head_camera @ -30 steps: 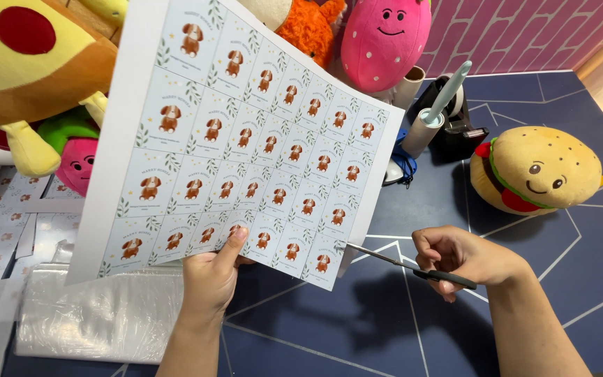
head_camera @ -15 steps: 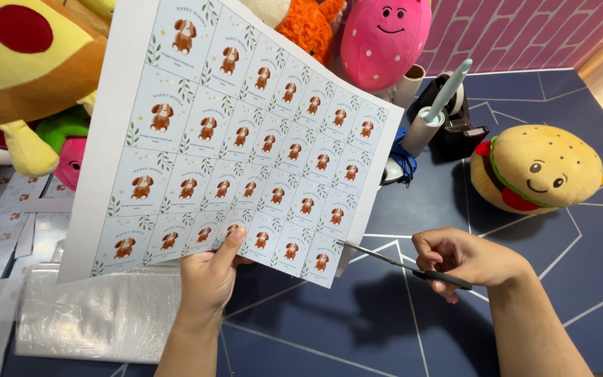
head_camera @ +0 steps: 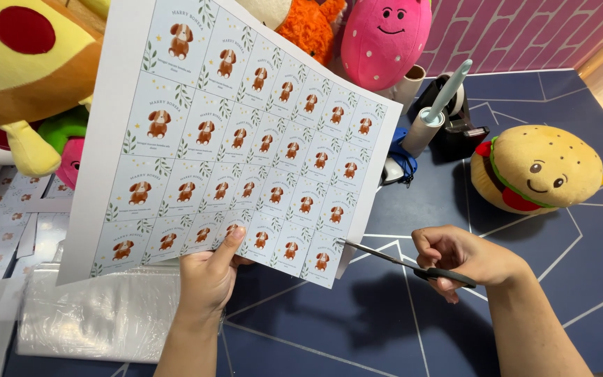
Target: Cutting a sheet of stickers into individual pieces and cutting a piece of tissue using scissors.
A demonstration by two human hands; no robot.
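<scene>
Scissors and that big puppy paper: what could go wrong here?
The scissors in the right hand meet the printed sheet at its lower right edge. The left hand pinches only the bottom edge, so the sheet might flop and the cut could wander into a puppy picture. The left thumb lies on the sheet near the cutting line, so it might get nicked.

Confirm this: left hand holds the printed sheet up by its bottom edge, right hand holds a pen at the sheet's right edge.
Not a pen: the head view shows the right hand holding scissors, blades at the printed sheet's right edge. The left hand does hold its bottom edge.
</scene>
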